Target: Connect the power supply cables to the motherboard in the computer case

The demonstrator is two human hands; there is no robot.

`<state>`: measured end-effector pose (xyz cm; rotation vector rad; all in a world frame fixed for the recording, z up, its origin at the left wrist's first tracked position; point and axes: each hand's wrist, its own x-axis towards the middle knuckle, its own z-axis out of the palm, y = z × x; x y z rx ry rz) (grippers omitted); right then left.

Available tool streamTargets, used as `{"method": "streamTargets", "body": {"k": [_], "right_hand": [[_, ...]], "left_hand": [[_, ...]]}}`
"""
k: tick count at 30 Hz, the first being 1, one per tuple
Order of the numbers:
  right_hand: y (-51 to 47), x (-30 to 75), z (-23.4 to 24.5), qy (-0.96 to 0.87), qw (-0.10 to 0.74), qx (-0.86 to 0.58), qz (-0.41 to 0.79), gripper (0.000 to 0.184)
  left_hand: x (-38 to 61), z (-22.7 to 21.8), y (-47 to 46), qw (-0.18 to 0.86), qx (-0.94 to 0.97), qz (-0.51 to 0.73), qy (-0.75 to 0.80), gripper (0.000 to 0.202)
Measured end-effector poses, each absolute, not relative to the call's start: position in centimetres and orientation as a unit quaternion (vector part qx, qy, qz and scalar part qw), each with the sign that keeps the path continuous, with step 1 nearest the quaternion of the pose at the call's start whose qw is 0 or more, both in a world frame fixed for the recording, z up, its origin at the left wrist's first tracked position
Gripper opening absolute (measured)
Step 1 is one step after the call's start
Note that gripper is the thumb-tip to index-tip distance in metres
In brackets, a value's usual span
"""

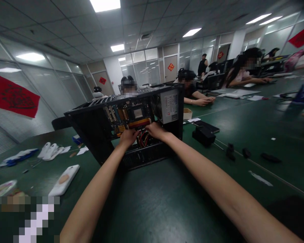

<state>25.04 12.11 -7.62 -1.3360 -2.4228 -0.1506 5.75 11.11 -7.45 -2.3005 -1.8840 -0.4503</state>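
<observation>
An open black computer case stands on the green table in front of me, its motherboard and grey power supply showing. Both my arms reach into it. My left hand is curled at the lower edge of the motherboard, close to a bundle of red and black cables. My right hand is bent over the same cables, fingers pressed down near the board's lower edge. What either hand grips is hidden by the fingers.
White phone cases and small white parts lie at the left. A black box and small black pieces lie at the right. Several people sit at the far tables behind the case.
</observation>
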Motion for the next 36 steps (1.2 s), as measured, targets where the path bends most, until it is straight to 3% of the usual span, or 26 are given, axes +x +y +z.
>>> {"method": "streamTargets", "body": {"k": [5, 11, 16, 23, 36], "right_hand": [[7.7, 27.7, -7.9, -0.863, 0.213, -0.45, -0.09, 0.036], [2.3, 30.0, -12.1, -0.824, 0.169, -0.511, -0.178, 0.051], [1.3, 28.4, -12.5, -0.779, 0.182, -0.572, -0.182, 0.046], [0.3, 28.5, -12.8, -0.776, 0.194, -0.566, -0.197, 0.045], [0.2, 28.8, -13.2, -0.78, 0.219, -0.552, -0.2, 0.046]], "left_hand": [[5.4, -7.9, 5.1, 0.044, -0.782, -0.166, -0.599, 0.048], [5.8, -11.5, -0.7, 0.225, -0.74, -0.184, -0.607, 0.051], [6.2, -11.9, -0.5, 0.222, -0.722, -0.208, -0.621, 0.054], [7.4, -12.6, -2.4, 0.239, -0.673, -0.259, -0.65, 0.043], [6.7, -12.5, -2.9, 0.179, -0.699, -0.308, -0.621, 0.035]]}}
